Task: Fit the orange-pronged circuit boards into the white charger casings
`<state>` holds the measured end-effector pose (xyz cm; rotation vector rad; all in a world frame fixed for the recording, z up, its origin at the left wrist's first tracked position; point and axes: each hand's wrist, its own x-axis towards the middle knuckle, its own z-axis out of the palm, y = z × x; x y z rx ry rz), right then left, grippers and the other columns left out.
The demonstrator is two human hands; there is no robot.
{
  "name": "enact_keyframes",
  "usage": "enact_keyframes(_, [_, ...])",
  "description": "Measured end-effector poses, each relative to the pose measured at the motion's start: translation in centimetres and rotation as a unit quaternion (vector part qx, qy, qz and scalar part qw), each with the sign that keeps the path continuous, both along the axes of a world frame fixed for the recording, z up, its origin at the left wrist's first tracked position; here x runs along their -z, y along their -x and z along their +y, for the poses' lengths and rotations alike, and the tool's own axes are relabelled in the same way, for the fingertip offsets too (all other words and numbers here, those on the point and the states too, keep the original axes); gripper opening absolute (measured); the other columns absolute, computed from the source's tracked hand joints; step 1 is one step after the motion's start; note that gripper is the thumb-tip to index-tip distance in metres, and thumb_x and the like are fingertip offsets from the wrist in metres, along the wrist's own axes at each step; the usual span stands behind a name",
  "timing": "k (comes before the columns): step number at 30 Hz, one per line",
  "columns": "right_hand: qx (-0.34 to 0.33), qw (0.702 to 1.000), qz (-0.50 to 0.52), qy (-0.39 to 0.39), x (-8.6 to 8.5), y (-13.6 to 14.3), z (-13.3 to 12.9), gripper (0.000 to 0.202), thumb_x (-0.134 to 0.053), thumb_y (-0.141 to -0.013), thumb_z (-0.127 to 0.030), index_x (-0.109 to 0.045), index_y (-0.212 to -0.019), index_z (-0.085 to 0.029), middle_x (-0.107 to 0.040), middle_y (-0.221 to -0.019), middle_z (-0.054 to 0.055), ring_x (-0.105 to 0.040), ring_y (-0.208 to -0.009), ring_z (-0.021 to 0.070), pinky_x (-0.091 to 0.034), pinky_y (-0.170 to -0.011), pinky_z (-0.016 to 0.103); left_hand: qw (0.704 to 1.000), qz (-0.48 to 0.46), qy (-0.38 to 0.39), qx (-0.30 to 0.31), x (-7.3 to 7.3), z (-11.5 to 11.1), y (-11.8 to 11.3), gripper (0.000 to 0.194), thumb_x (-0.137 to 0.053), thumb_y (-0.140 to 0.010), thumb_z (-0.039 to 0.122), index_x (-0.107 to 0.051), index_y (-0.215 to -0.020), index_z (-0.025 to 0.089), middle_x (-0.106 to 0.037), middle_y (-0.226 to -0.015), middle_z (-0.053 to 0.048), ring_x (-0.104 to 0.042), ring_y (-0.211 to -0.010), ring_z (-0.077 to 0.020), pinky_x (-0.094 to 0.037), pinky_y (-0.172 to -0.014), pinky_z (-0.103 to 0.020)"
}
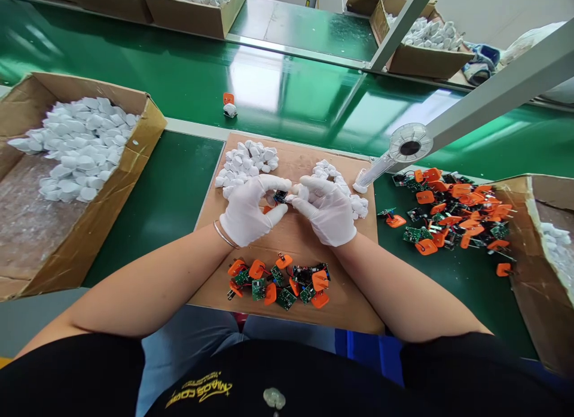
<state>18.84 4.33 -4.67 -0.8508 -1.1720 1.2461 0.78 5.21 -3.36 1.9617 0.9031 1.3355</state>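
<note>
Both of my hands wear white gloves and meet over a brown cardboard sheet [354,297]. My left hand [252,212] is closed, pinching a small dark circuit board [280,196] between thumb and fingers; a bit of orange shows below it. Close beside that board, my right hand [326,212] is closed, with fingertips pressed together; whatever they hold blends with the white glove. White plastic pieces [249,160] lie in a pile beyond my left hand, and more white pieces [329,170] lie beyond my right. Nearer my body is a cluster of green circuit boards [259,289] wired to orange plates [257,268].
An open carton [130,166] of white pieces stands at left, another carton [515,219] at right. Beside the latter lies a heap of orange-and-green board assemblies [461,207]. A clear-headed fan-like device [410,146] hangs by a slanted metal post [488,88]. One assembly [229,104] sits on the green surface ahead.
</note>
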Motion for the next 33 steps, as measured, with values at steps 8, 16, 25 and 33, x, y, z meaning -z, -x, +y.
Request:
enact_keyframes(8, [0.008, 0.999, -0.023, 0.031, 0.3, -0.1, 0.0, 0.036, -0.087, -0.073, -0.036, -0.07, -0.103, -0.026, -0.073, -0.088, 0.0, -0.072, -0.085, 0.016, -0.065, -0.087, 0.038, 1.0, 0.02, -0.012, 0.004, -0.2, 0.0, 0.1, 0.032, -0.072, -0.08, 0.016, -0.068, -0.111, 0.015, -0.071, -0.103, -0.009, -0.068, -0.082, -0.0167, -0.06, -0.075, -0.033])
enact_keyframes(16, [0.047, 0.995, -0.076, -0.053, 0.2, 0.1, -0.5, 0.024, -0.081, -0.08, -0.029, -0.072, -0.101, -0.026, -0.076, -0.099, 0.003, -0.074, -0.088, 0.0176, -0.065, -0.088, 0.039, 0.999, 0.019, 0.049, -0.004, 0.0, -0.1, 0.0, 0.03, -0.074, -0.079, 0.021, -0.067, -0.107, 0.015, -0.071, -0.092, -0.006, -0.063, -0.068, -0.0135, -0.057, -0.067, -0.031])
enact_keyframes(25, [0.039, 0.977, -0.16, -0.136, -0.3, -0.5, -0.5, 0.018, -0.075, -0.086, -0.021, -0.078, -0.101, -0.03, -0.079, -0.108, 0.003, -0.074, -0.103, 0.0222, -0.061, -0.1, 0.048, 0.995, -0.013, 0.094, -0.014, 0.6, 0.1, 0.1, 0.034, -0.079, -0.075, 0.024, -0.065, -0.105, 0.017, -0.07, -0.09, -0.005, -0.063, -0.067, -0.0128, -0.059, -0.068, -0.032])
enact_keyframes(33, [0.0, 0.98, -0.139, -0.143, -1.9, -0.7, -0.6, 0.011, -0.084, -0.077, -0.031, -0.076, -0.083, -0.029, -0.079, -0.088, 0.003, -0.075, -0.09, 0.0244, -0.063, -0.09, 0.049, 0.998, 0.012, 0.061, -0.002, -0.4, -0.3, 0.1, 0.023, -0.079, -0.077, 0.023, -0.07, -0.098, 0.021, -0.074, -0.091, -0.003, -0.069, -0.077, -0.0164, -0.061, -0.074, -0.034])
